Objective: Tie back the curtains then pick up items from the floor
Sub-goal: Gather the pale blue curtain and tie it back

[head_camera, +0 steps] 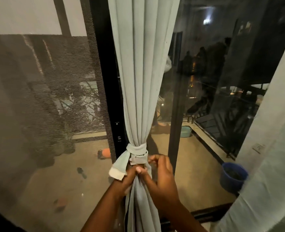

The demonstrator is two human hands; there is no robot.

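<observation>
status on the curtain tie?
Left hand grips curtain below tie band. Right hand pinches band end. Band wrapped round. Nothing in the way.

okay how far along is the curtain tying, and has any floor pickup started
Done: the middle curtain is gathered, a tie wrapped round it. In hand: left hand and right hand grip fabric just under the tie, finishing it. Left: the right curtain hangs loose; floor pickup not begun.

Left hand (pixel 130 177): bare, no ring or glove visible.
Right hand (pixel 161 174): bare, no ring visible.
Forearms: uncovered, no sleeves, no watch or band.
Nails: short, one pale thumbnail showing.
</observation>
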